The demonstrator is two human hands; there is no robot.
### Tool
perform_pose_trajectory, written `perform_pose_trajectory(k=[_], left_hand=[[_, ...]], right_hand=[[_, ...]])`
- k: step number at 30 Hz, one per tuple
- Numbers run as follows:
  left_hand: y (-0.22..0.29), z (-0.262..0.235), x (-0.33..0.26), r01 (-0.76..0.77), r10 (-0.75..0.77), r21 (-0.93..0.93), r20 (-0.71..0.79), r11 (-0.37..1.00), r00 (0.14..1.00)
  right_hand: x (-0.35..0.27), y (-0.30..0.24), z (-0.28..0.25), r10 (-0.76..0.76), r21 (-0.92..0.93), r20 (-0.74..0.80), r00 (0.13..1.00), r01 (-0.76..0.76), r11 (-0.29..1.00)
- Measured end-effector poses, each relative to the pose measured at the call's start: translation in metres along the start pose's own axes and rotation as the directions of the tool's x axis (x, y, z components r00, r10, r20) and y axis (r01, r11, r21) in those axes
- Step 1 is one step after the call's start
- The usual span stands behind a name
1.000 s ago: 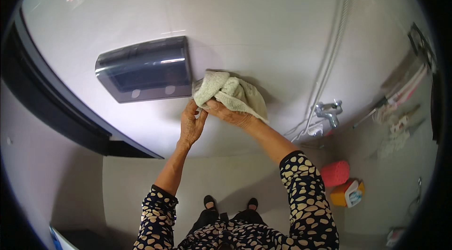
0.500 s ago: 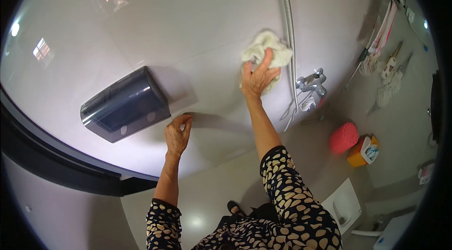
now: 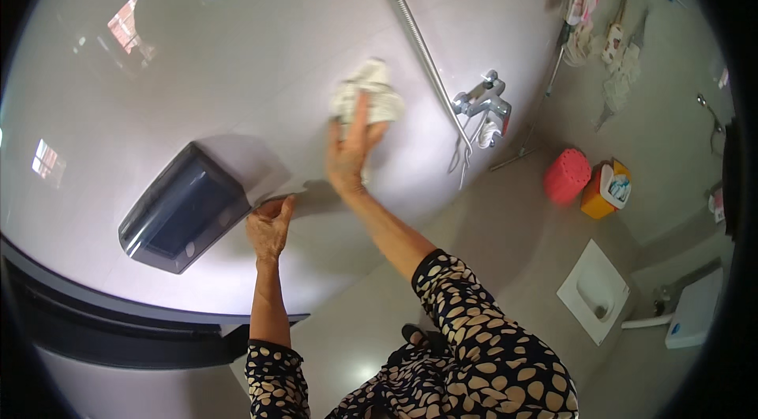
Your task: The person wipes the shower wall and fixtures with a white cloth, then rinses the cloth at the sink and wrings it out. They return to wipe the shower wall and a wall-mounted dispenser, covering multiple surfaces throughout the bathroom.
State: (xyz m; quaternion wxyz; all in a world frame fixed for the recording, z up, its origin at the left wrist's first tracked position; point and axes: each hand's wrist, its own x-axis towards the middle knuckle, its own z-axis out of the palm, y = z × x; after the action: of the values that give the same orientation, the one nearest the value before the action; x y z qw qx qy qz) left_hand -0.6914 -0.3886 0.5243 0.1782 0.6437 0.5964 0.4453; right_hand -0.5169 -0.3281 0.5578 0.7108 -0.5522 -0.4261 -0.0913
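Note:
My right hand (image 3: 349, 157) is spread over a crumpled pale cream cloth (image 3: 369, 95) and keeps it pressed against the glossy light tiled wall (image 3: 260, 87). The cloth bunches out beyond my fingertips. Lower on the same wall, my left hand (image 3: 269, 228) is beside the right corner of a dark grey, see-through-fronted dispenser (image 3: 185, 210). Its fingers are loosely bent with the thumb apart, and I see nothing held in it. Whether it touches the dispenser or the wall is hard to tell.
Right of the cloth, a metal shower hose (image 3: 410, 20) runs down to a chrome mixer tap (image 3: 483, 103). A red bucket-like container (image 3: 567, 176) and an orange bin (image 3: 606, 190) stand in the corner. A white squat toilet (image 3: 596, 293) lies in the floor. Brushes (image 3: 614, 44) hang on the side wall.
My right hand has swept the cloth leftward across the wall, away from the hose. My left hand has shifted closer to the dispenser's corner. The whole view has turned to the right.

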Motion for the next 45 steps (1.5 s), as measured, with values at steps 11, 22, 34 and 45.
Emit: perform_pose_trajectory(k=[11,22,34,45], left_hand=[[0.009,-0.001,0.004,-0.075,0.054,0.177,0.118,0.981,0.992],[0.001,-0.001,0.001,-0.112,0.094,0.159,0.12,0.981,0.988],[0.012,0.003,-0.001,-0.121,0.1,0.193,0.115,0.974,0.988],[0.008,0.005,-0.002,-0.11,0.093,0.146,0.121,0.983,0.988]], right_hand=[[0.033,0.063,-0.002,-0.161,-0.166,-0.004,0.987,0.158,0.973],[0.033,0.209,-0.024,0.723,-0.044,-0.145,0.676,-0.734,0.678],[-0.027,0.3,-0.044,0.98,0.535,0.177,0.085,-0.844,-0.024],[-0.042,0.025,-0.027,0.167,0.256,0.17,0.971,-0.207,0.944]])
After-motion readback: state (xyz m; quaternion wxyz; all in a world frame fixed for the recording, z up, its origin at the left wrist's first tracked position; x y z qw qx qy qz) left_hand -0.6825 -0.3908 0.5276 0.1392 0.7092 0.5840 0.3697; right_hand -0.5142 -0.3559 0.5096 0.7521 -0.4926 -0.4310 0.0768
